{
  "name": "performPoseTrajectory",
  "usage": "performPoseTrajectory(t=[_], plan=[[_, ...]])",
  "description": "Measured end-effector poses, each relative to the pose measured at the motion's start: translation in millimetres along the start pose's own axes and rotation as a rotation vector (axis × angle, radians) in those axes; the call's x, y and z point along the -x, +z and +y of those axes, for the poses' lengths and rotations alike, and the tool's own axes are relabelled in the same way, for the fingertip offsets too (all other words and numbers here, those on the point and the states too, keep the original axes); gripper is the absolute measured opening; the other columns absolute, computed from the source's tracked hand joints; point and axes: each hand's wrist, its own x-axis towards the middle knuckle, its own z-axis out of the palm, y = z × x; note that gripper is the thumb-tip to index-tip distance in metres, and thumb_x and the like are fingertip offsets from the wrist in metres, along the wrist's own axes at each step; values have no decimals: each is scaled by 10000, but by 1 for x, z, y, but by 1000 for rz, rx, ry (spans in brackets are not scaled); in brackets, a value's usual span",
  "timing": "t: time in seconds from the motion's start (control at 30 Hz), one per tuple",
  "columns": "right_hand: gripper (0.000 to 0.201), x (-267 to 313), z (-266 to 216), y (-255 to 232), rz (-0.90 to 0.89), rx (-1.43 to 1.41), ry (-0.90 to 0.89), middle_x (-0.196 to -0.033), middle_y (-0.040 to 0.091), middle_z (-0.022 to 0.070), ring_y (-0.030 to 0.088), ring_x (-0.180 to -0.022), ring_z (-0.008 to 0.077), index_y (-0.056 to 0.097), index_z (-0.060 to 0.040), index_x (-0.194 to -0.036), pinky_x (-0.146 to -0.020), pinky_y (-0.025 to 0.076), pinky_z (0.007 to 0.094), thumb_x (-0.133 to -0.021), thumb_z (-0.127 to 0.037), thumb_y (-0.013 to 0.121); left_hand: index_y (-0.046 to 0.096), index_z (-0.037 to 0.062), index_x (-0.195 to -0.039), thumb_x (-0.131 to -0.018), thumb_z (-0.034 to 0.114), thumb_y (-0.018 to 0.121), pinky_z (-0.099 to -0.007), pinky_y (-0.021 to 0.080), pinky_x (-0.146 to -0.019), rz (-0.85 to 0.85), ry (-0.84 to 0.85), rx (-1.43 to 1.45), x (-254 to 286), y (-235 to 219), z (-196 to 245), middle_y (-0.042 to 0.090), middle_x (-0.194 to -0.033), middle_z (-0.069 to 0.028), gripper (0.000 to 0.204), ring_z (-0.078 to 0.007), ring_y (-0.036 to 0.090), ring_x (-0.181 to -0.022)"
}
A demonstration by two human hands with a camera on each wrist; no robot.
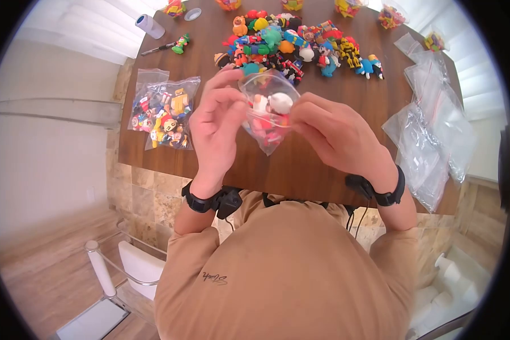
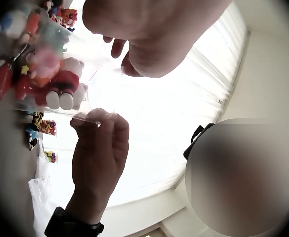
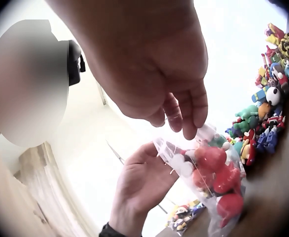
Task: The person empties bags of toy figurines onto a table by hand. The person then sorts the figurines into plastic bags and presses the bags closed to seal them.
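Between both hands a clear zip bag [image 1: 267, 146] hangs over the table with its mouth spread wide. Red and white toy figures fill its lower part; one white-headed figure [image 1: 280, 103] sits high near the mouth. My left hand [image 1: 216, 122] pinches the bag's left rim between thumb and fingers. At the opposite rim, my right hand [image 1: 343, 133] pinches the plastic with thumb and fingertips. In the left wrist view a bear-like figure [image 2: 65, 84] in red shows through the plastic. The right wrist view shows several round red pieces [image 3: 211, 158] inside.
A heap of colourful toy figures [image 1: 272, 39] covers the table's far middle. Filled bags [image 1: 167, 110] lie at left, near a pen [image 1: 157, 49] and a white bottle [image 1: 149, 26]. Bags without toys [image 1: 430, 122] overlap along the right edge. Small filled tubs [image 1: 391, 17] line the back.
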Motion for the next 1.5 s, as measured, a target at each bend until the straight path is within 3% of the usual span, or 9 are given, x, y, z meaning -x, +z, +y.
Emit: performPoseTrajectory(t=[0.2, 0.27, 0.4, 0.5, 0.7, 1.13, 1.23, 1.3, 1.5], plan=[[115, 0, -24, -21, 22, 5, -127, -848, 568, 140, 566, -726, 344, 550, 3, -887, -619, 462, 392, -819, 35, 637, 632, 30, -970, -905, 2, 609, -439, 374, -1083, -335, 89, 179, -6, -2, 5, 612, -1289, -132, 75, -276, 483, -1308], [116, 1, -14, -29, -14, -4, -66, -830, 558, 138, 561, -715, 342, 553, -1, -875, -602, 449, 393, -811, 31, 644, 626, 40, -1022, -894, 48, 646, -424, 414, -1033, -535, 184, -32, -12, -7, -2, 671, -1157, -124, 130, -310, 532, -1248], [113, 11, -6, -52, -192, 95, 58, -818, 528, 112, 559, -728, 338, 543, -27, -856, -599, 436, 423, -826, -24, 652, 616, 58, -1092, -878, 96, 690, -388, 483, -922, -602, 288, -419, -24, -8, 3, 686, -1016, -100, 229, -291, 613, -1093], [95, 16, -11, -64, -232, 160, 108, -812, 528, 104, 558, -727, 333, 550, -33, -850, -596, 438, 418, -838, -37, 644, 641, 60, -1055, -851, 118, 725, -366, 519, -852, -779, 88, -592, -29, -2, 25, 668, -960, -100, 227, -260, 652, -969], [113, 31, -35, -81, -226, 366, 38, -807, 531, 101, 568, -735, 314, 578, -48, -855, -599, 455, 410, -769, -43, 650, 622, 72, -875, -753, 63, 709, -320, 530, -624, -892, 663, -736, -40, 5, 70, 622, -872, -43, 150, -240, 646, -792], [147, 42, -40, -77, -234, 371, -25, -918, 564, 67, 615, -787, 257, 592, -52, -875, -634, 503, 361, -748, -7, 652, 630, 34, -847, -748, -39, 725, -330, 487, -573, -792, 546, -666, -32, 3, 58, 578, -874, -76, 157, -232, 589, -688], [178, 45, -39, -72, -199, 396, -23, -994, 589, 80, 627, -775, 254, 618, -53, -919, -644, 516, 344, -754, 4, 654, 663, 29, -897, -758, -64, 722, -311, 496, -597, -740, 397, -599, -31, 8, 66, 612, -904, -81, 177, -221, 604, -699], [247, 47, -40, -69, -127, 371, 42, -1091, 602, 95, 636, -758, 252, 641, -53, -989, -625, 519, 330, -753, 17, 653, 687, 14, -958, -784, -64, 705, -298, 504, -626, -634, 0, -400, -30, 13, 72, 648, -914, -88, 191, -214, 622, -712], [263, 53, -27, -60, 119, 198, 218, -997, 646, 107, 638, -750, 239, 640, -52, -1077, -602, 513, 316, -826, 22, 663, 692, 6, -981, -828, -61, 662, -296, 508, -635, -827, 124, -576, -36, 8, 65, 665, -873, -85, 170, -202, 639, -728]])
